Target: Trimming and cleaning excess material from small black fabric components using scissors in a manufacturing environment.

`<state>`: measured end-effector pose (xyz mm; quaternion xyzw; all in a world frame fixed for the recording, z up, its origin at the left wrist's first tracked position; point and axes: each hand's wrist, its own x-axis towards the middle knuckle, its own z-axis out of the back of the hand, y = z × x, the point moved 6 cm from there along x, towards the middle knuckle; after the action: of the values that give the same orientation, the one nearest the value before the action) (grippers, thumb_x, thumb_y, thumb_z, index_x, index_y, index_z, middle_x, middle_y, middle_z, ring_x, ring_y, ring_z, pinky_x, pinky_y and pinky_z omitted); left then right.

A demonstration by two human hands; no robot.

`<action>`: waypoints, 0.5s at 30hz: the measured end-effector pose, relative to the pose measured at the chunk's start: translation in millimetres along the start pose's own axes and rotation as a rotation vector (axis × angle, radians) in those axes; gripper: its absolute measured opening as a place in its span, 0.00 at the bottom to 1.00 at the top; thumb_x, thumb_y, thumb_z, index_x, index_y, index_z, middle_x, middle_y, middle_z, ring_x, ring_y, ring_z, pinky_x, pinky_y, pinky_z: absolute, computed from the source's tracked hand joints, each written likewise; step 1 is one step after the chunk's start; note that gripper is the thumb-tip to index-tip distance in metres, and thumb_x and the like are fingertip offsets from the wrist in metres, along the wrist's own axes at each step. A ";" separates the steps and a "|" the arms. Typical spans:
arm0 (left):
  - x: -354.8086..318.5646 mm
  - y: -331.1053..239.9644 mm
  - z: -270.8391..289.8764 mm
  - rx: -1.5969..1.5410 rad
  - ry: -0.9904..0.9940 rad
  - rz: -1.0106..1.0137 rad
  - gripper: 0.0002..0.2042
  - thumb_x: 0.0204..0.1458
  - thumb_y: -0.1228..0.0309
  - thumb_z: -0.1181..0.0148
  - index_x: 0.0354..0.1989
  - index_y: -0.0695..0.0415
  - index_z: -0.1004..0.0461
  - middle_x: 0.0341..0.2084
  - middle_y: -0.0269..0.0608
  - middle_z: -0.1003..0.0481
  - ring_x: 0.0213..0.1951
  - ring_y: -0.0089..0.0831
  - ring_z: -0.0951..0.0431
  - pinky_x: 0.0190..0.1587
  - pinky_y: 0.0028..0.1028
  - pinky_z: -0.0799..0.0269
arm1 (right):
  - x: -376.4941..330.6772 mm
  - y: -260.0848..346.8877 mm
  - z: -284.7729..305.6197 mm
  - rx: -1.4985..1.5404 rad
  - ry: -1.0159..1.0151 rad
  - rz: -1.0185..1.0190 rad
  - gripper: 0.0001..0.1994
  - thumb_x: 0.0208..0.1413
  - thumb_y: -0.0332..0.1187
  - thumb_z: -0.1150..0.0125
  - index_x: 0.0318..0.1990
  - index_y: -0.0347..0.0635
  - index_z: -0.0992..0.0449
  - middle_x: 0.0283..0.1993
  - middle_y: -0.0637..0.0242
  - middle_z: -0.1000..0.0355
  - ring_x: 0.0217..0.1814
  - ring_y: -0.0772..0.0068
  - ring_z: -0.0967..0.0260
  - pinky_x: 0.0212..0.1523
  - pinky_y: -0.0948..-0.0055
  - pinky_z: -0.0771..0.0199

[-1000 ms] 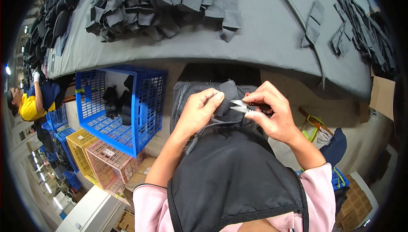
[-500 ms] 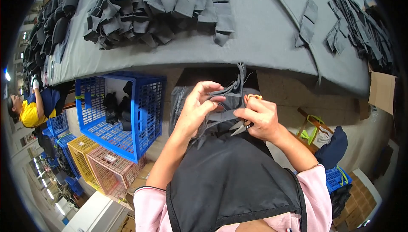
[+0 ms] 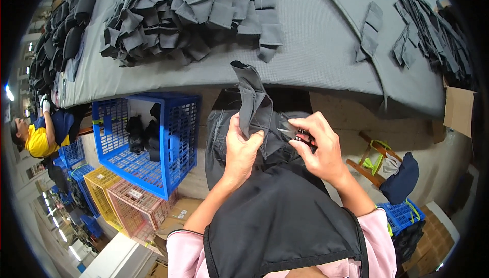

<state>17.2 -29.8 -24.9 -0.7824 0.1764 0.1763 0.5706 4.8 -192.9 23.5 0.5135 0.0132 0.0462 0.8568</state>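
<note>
My left hand [image 3: 241, 150] is closed on a grey fabric strip [image 3: 251, 92], pinched near its lower end between thumb and fingers. The strip stands up from the hand, folded and creased, its top reaching the table's front edge. Small thread snips [image 3: 289, 131] with pointed metal blades and dark handles sit in my right hand [image 3: 320, 148], blades directed left at the strip. A small gap separates blades and strip. Below both hands, dark cloth with loose threads [image 3: 219, 130] covers my lap, beside a black apron [image 3: 275, 212].
A grey-covered table [image 3: 316, 69] spans the front, bearing a heap of grey fabric pieces [image 3: 198, 8] and more strips [image 3: 433, 38] at right. Blue [image 3: 164, 150], yellow [image 3: 97, 181] and pink crates [image 3: 135, 201] stand left. A co-worker in yellow [image 3: 38, 140] is far left.
My left hand has lowered, and the strip now stands upright, more spread out. My right hand has turned the snips, whose blades pointed down-left before and now point left.
</note>
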 end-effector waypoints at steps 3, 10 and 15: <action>1.5 -2.3 -3.8 0.062 -0.038 -0.028 0.22 0.45 0.84 0.50 0.51 0.64 0.43 0.40 0.38 0.33 0.39 0.19 0.32 0.42 0.19 0.35 | -0.6 10.3 -1.0 -0.181 -0.002 0.073 0.19 0.39 0.27 0.35 0.43 0.42 0.28 0.33 0.66 0.35 0.24 0.68 0.32 0.23 0.73 0.32; 2.5 0.3 0.0 0.115 -0.031 -0.098 0.22 0.46 0.84 0.50 0.52 0.65 0.44 0.41 0.40 0.33 0.42 0.22 0.32 0.46 0.21 0.35 | 5.4 19.7 -17.9 -0.400 0.060 0.145 0.18 0.37 0.29 0.34 0.40 0.42 0.28 0.29 0.66 0.35 0.24 0.65 0.33 0.24 0.72 0.33; 2.3 2.0 1.4 0.119 -0.054 -0.100 0.22 0.46 0.84 0.51 0.52 0.65 0.45 0.42 0.41 0.33 0.42 0.22 0.32 0.46 0.22 0.36 | 5.7 22.1 -23.1 -0.467 0.061 0.166 0.18 0.37 0.29 0.34 0.40 0.41 0.28 0.29 0.66 0.36 0.23 0.67 0.34 0.23 0.73 0.33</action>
<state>18.2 -29.2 -28.0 -0.7499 0.1317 0.1580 0.6288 7.4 -161.7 32.2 0.2994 -0.0141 0.1340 0.9446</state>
